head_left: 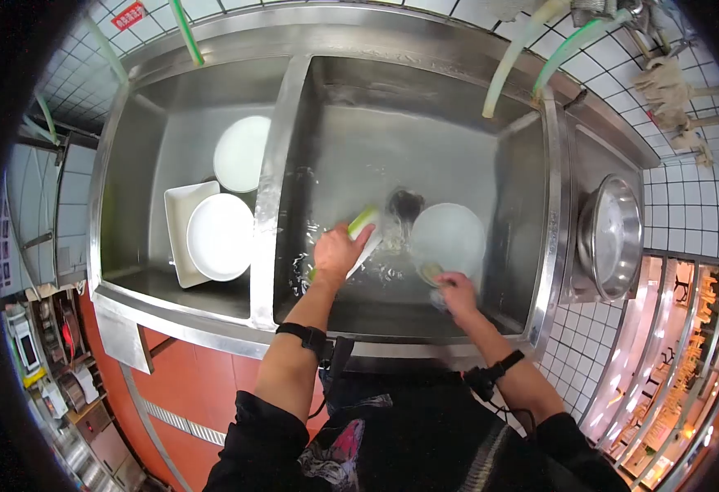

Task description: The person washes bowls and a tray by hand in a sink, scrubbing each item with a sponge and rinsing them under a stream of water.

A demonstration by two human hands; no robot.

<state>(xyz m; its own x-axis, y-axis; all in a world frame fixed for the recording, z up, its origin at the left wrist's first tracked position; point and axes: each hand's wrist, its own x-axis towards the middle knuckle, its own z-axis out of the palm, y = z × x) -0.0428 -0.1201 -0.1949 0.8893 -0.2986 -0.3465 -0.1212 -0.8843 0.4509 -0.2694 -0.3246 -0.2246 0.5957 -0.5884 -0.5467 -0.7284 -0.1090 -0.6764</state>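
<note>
Two bare hands are reaching into the steel sink basin (417, 139) as I'm operating remotely. My left hand (340, 251) is clasping what looks like a green-and-white dish (363, 220), its long axis slanting up rightward. The round white plate (451, 236) is lying right of it, just beyond my right hand (456, 293), the nearer one; that forearm is angling inward, its grip pinching a pale, blurred item (432, 274).

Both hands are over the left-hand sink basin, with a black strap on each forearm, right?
Not quite: the head view shows the left hand and right hand over the larger basin just right of that one. Each forearm does wear a black strap.
</note>
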